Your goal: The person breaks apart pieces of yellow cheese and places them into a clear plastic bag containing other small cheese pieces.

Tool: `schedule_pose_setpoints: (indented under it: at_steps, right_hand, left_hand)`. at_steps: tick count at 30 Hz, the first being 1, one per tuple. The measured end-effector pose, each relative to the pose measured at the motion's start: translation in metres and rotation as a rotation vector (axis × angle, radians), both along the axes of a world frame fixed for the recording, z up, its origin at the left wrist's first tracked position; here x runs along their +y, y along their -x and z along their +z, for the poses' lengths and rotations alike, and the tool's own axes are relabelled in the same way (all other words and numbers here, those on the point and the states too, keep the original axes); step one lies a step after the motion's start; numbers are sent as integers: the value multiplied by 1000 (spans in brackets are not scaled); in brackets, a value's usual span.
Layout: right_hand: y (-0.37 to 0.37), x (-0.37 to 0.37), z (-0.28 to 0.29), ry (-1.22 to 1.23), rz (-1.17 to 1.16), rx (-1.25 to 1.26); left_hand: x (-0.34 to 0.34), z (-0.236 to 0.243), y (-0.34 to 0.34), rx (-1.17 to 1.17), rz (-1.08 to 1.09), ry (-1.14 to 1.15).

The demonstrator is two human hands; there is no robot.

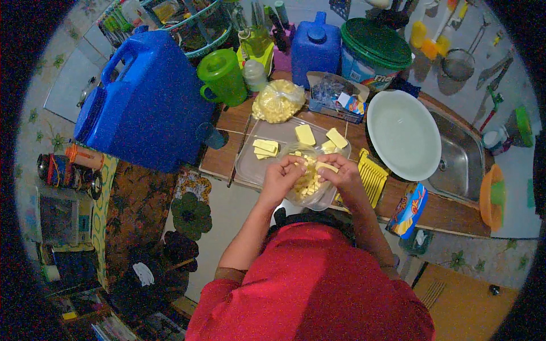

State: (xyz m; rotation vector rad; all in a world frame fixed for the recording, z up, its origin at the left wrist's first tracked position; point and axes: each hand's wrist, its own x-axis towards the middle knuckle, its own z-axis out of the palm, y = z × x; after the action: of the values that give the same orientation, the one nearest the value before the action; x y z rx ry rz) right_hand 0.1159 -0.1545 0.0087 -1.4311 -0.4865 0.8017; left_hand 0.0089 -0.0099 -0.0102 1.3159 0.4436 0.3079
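Over a clear bowl or bag (310,197) of small pale yellow pieces, both my hands work close together. My right hand (346,179) grips a pale yellow slab (327,166), which looks like cheese or butter. The fingers of my left hand (282,178) are pinched together beside it; whatever is between them is too small to make out. Under the bowl or bag is a grey tray (245,163). More slabs lie on it: a stack (265,148) at the left, a single block (305,134) at the back and several blocks (335,138) at the right.
A tied clear bag of yellow pieces (278,101) sits behind the tray. Right of my hands are a yellow ribbed rack (372,177), a blue packet (410,210), a large pale basin (404,136) and the sink (459,156). A green jug (223,77) and blue jerrycan (153,102) stand left.
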Motion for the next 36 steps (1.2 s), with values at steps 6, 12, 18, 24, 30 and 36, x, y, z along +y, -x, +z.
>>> schedule_pose_setpoints:
  at_steps: [6, 12, 18, 24, 30, 36]
  right_hand:
    - [-1, 6, -12, -17, 0, -31]
    - [1, 11, -25, -106, -59, 24]
    - [0, 6, -8, 17, -4, -22]
    - [1, 5, 2, 70, 16, -45]
    - [3, 5, 7, 14, -22, 63]
    - [2, 7, 3, -47, -56, 90]
  left_hand:
    - [6, -13, 0, 41, -21, -107]
    - [8, -24, -5, 105, -9, -170]
    - [4, -10, -5, 92, -53, -113]
    - [4, -15, -7, 66, -107, -89]
    - [1, -9, -7, -7, -101, 11]
    - [-1, -3, -7, 45, -23, 22]
